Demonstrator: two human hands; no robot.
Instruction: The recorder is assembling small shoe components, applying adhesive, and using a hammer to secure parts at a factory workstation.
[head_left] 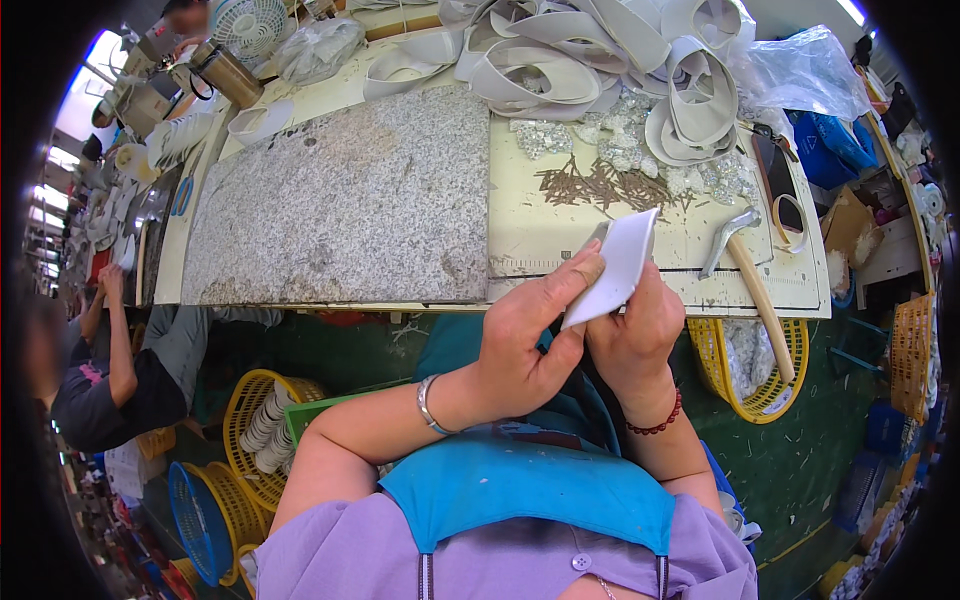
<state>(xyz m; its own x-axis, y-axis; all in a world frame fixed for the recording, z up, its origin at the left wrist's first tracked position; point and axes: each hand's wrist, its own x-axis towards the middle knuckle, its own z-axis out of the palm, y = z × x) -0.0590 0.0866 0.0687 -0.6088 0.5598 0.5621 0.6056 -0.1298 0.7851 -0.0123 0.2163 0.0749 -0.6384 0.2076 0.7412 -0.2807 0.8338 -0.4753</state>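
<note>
A white band-like piece (pixel 620 265) is held up between both my hands above the table's front edge. My left hand (pixel 535 335) pinches its left side between thumb and fingers. My right hand (pixel 640 325) grips it from the lower right, and some of its fingers are hidden. Beyond my hands lies a heap of thin brown nail-like pieces (pixel 605 187). To the right a hammer (pixel 750 280) rests on the table, its wooden handle sticking out past the front edge.
A speckled stone slab (pixel 340 200) covers the table's left part. White loop bands (pixel 540 75) pile up at the back, near clear plastic bags (pixel 805 75). Yellow baskets (pixel 805 345) stand below the table. Another person (pixel 115 370) works at far left.
</note>
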